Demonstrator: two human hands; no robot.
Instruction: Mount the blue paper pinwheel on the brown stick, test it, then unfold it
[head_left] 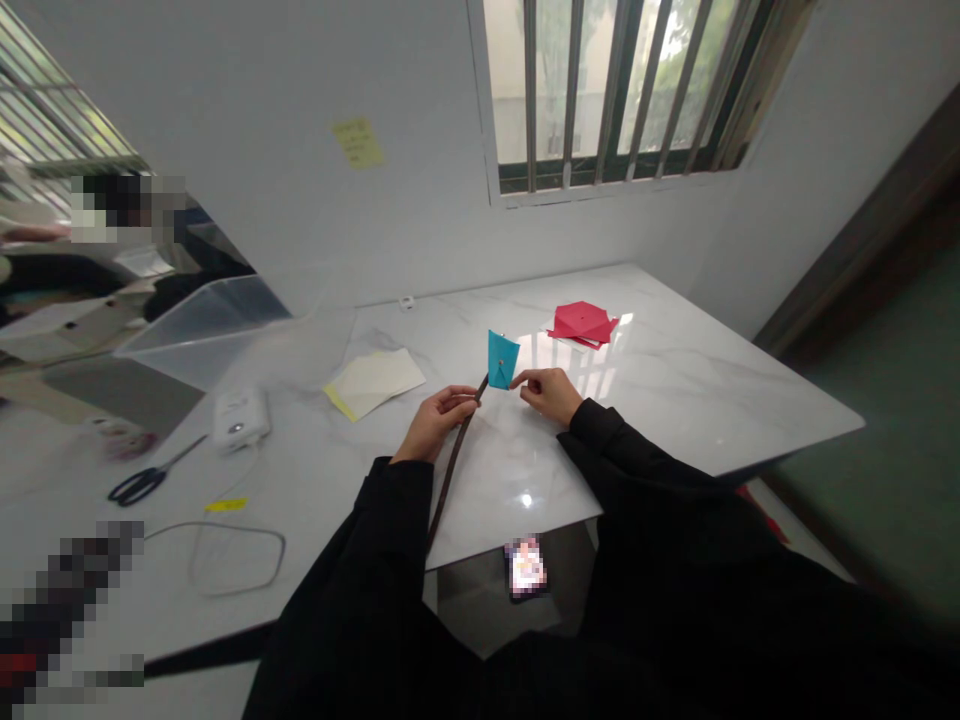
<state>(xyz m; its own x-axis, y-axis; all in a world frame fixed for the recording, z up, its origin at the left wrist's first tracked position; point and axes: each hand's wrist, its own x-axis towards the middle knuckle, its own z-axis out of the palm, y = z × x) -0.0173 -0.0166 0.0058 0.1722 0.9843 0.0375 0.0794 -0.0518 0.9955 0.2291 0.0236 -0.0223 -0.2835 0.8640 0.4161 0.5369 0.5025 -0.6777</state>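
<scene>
My left hand (435, 423) is shut on a long, thin brown stem (454, 455), which slants down past my wrist toward the table's front edge. A folded teal paper piece (502, 359) sits at the stem's top end, narrowing downward to it. My right hand (551, 393) comes in from the right, its fingertips pinching the paper's lower right edge. Part of the stem's lower end is hidden behind my left sleeve. The white marble table (675, 390) lies beneath both hands.
A folded red paper (583, 323) lies at the back of the table, with cream and yellow sheets (373, 383) to the left. Black-handled scissors (146, 477), a white device (240, 420), a cable (236, 560) and a clear plastic bin (202, 330) lie further left.
</scene>
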